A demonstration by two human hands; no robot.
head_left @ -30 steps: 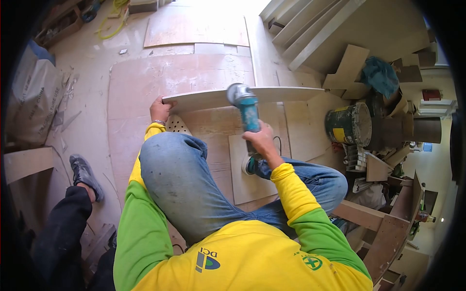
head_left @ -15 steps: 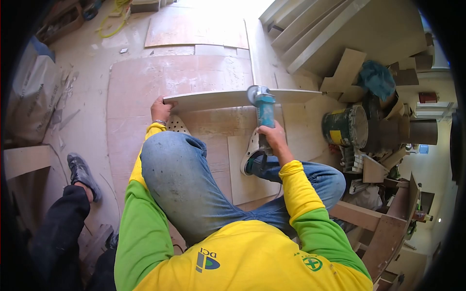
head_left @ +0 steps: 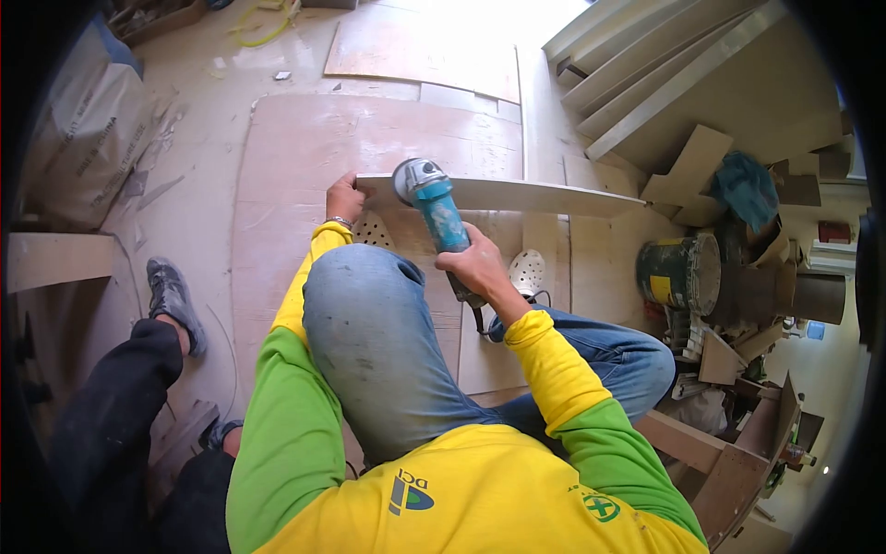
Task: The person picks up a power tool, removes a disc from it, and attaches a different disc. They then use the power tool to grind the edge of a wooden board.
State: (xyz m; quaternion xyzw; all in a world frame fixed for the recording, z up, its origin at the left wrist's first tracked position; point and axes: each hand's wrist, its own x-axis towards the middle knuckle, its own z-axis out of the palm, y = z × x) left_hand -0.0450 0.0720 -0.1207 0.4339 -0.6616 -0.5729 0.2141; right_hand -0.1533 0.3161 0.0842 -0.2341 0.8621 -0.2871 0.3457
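Observation:
My right hand (head_left: 480,264) is wrapped round the body of a teal angle grinder (head_left: 443,220). The grinder's disc and metal head overlap the upper edge of a long pale slab (head_left: 535,197), near its left end. That slab stands on its edge, running left to right in front of my feet. Fingers of my left hand (head_left: 345,199) are closed on the slab's left end, beside the grinder head. Below the slab, perforated clogs (head_left: 527,270) show on my feet. A cord hangs from the grinder's rear by my right leg.
Flat boards (head_left: 305,138) cover the floor. At the right stand leaning panels (head_left: 711,102), a dark bucket (head_left: 678,274) and a blue plastic bag (head_left: 746,189). Another person's leg and shoe (head_left: 175,300) are at the left, below a white sack (head_left: 88,138).
My right hand has carried the grinder left along the slab, from around its middle to near my left hand. The whole view has shifted slightly; my left hand still grips the slab's end.

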